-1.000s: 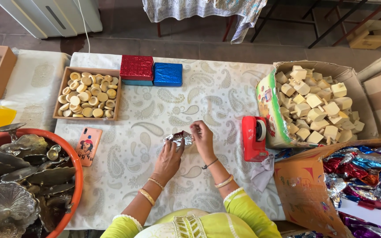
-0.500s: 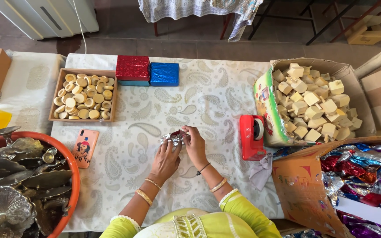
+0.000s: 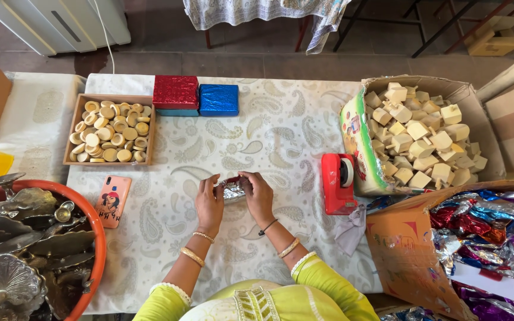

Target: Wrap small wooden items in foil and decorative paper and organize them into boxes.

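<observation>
Both of my hands hold a small object wrapped in silver foil (image 3: 232, 190) over the paisley tablecloth (image 3: 281, 137). My left hand (image 3: 209, 202) grips its left end, and my right hand (image 3: 258, 195) pinches the foil at its right end. What is inside the foil is hidden. A red tape dispenser (image 3: 338, 183) stands just right of my right hand.
An open cardboard box of pale wooden blocks (image 3: 420, 139) sits at right, a wooden tray of round discs (image 3: 109, 129) at left. Red (image 3: 175, 94) and blue (image 3: 219, 100) foil-wrapped boxes lie at the back. A phone (image 3: 113, 201), an orange tub of metal pieces (image 3: 28, 249) and shiny foil sheets (image 3: 483, 226) surround me.
My hands have stayed on the foil piece, shifting slightly as the fingers work the foil around it. Nothing else has moved.
</observation>
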